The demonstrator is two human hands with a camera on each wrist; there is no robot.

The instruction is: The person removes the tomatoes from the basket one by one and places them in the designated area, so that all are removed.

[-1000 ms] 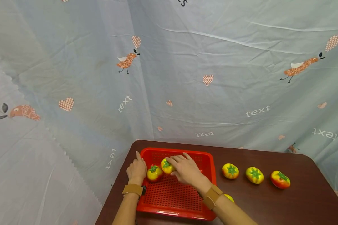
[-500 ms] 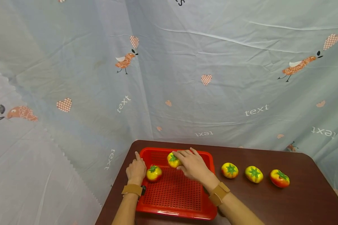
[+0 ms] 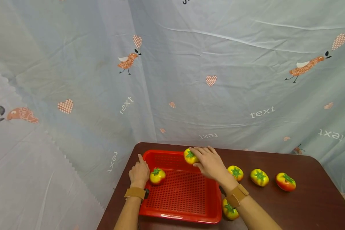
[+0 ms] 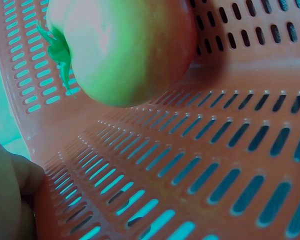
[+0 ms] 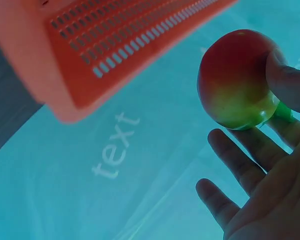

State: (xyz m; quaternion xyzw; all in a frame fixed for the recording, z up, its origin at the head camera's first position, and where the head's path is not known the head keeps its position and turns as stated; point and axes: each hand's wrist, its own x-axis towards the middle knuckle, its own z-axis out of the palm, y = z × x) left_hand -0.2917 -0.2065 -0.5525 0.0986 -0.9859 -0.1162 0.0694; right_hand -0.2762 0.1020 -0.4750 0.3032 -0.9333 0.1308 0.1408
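A red plastic basket (image 3: pixel 179 218) with slotted walls stands on the table's left part. My left hand (image 3: pixel 139 174) grips its left rim, index finger stretched forward; in the left wrist view some fingers (image 4: pixel 25 175) show at the wall. Inside, near that hand, sits a yellow-red tomato (image 3: pixel 157 176) with a green leafy top. My right hand (image 3: pixel 209 162) holds another tomato (image 3: pixel 190 156) up over the far right part of the basket. Seen from the right wrist, thumb and fingertips pinch this tomato (image 5: pixel 235 80), while two other fingers stay apart from it.
On the dark brown table (image 3: pixel 307 207), right of the basket, lie a partly covered tomato (image 3: pixel 235 172), a yellow one (image 3: pixel 259 177) and a redder one (image 3: pixel 286 182). One more tomato (image 3: pixel 229 209) lies against the basket's right side, below my right forearm. A patterned curtain (image 3: pixel 172 80) hangs behind.
My right hand has lifted its tomato from beside the other one in the basket and carried it right and toward the far rim. The left hand stays put.
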